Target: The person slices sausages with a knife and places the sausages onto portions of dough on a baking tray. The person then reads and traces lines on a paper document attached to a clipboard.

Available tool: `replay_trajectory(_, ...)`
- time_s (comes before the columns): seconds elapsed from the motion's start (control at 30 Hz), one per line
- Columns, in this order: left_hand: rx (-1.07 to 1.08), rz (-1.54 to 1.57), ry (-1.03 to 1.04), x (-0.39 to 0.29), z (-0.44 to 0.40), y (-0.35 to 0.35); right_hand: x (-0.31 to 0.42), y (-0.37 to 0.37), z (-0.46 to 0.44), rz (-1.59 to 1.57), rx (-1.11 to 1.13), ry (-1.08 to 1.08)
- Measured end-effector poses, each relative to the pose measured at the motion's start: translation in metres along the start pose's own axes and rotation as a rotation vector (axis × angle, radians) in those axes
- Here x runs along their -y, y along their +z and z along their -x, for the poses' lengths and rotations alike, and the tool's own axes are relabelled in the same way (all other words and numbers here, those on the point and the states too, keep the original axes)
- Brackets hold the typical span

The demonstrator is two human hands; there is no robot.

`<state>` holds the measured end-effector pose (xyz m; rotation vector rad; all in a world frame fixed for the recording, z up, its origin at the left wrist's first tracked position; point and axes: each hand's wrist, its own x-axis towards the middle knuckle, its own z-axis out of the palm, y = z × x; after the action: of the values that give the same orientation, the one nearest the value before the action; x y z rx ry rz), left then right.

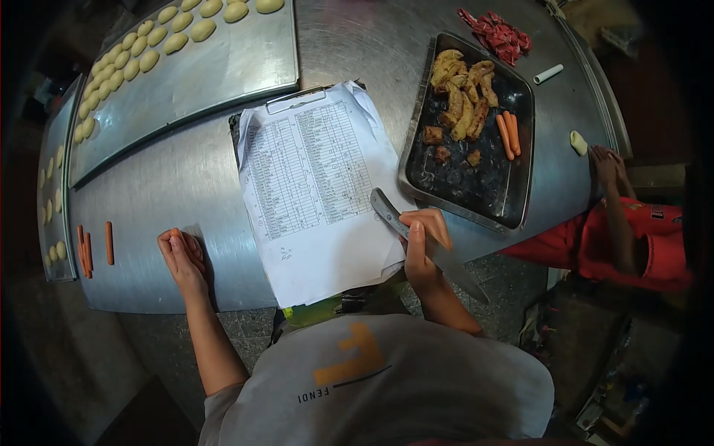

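Note:
My right hand (425, 245) is closed around a knife (384, 209). Its dark handle points away from me over the edge of some papers, and its blade angles back toward my body. On the left, my left hand (186, 259) rests on the metal table with fingers curled around an orange sausage (175, 233), of which only the end shows. Further left lie a few more sausages (109, 243). Between my hands, a clipboard with printed lists (309, 178) overhangs the front edge of the table.
A dark tray (416, 189) at right holds browned food pieces (465, 93) and two sausages (508, 135). Dough pieces (202, 30) cover part of a large tray (223, 78) at back left. Red wrappers (498, 36), a white tube (548, 73) and a person in red (617, 238) are at right.

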<state>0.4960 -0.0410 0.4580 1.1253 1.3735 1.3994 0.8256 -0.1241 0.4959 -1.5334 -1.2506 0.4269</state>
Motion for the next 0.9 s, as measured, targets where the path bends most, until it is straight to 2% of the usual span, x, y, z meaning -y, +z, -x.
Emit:
replay_trajectory(0.6,-0.011,-0.01,-0.01,-0.001,0.001,0.001,-0.006,0.008,-0.001,-0.014,0.014,-0.063)
replay_trajectory(0.9,0.0,0.001,-0.007,0.001,0.001,0.0,-0.009,0.011,0.002,-0.004,0.024,-0.015)
